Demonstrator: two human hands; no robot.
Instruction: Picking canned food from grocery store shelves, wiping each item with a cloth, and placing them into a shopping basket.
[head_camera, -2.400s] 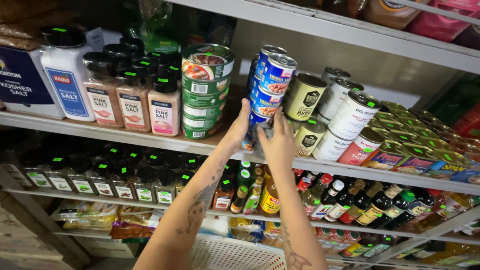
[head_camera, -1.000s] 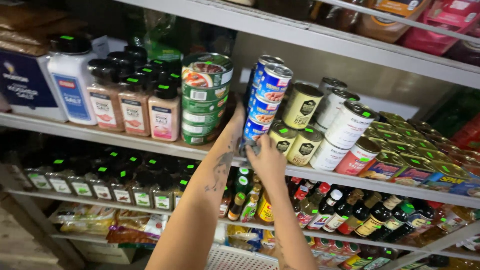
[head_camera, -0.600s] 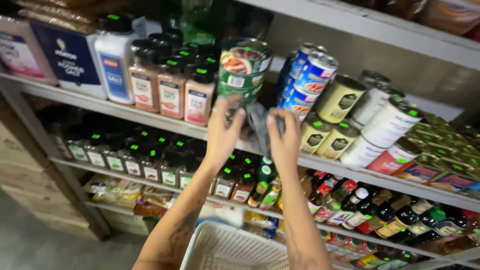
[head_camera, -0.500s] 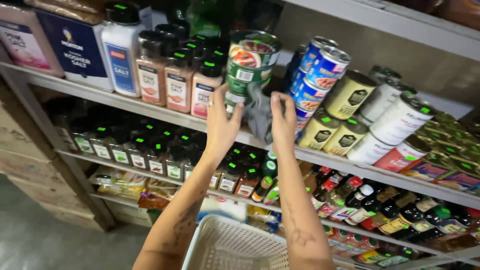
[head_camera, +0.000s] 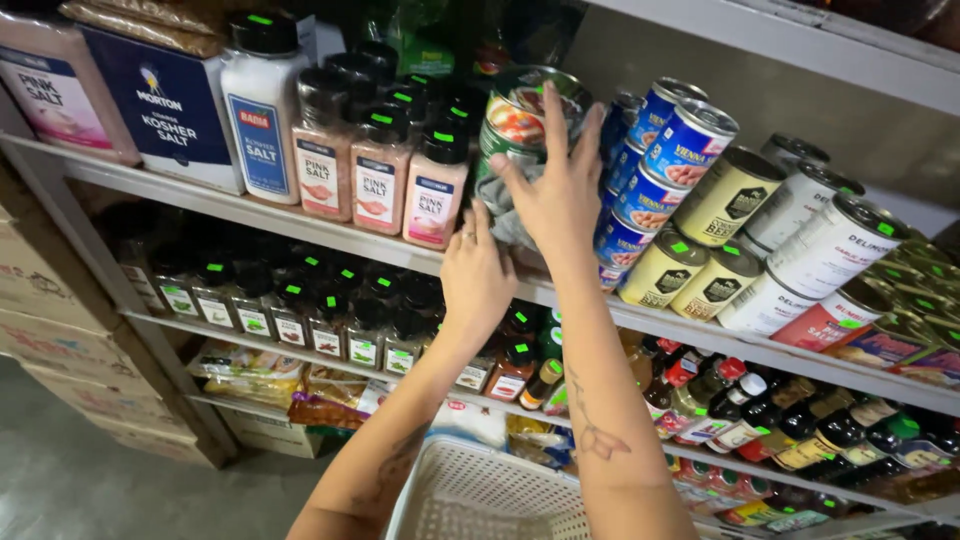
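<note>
Both hands are up at the stack of green-labelled cans (head_camera: 520, 130) on the shelf (head_camera: 250, 212). The right hand (head_camera: 555, 195) lies spread across the front of the stack, fingers wide and reaching up to the top can, with a grey cloth (head_camera: 505, 215) pressed under its palm against the lower cans. The left hand (head_camera: 478, 275) sits just below and to the left, fingers closed loosely at the cloth's lower edge by the shelf lip. To do this well, I'd judge the stack needs steadying while the cloth works, since the blue-labelled cans (head_camera: 655, 160) lean close on the right and the pink salt shakers (head_camera: 375, 175) stand just left. A white basket (head_camera: 490, 495) waits below the forearms.
</note>
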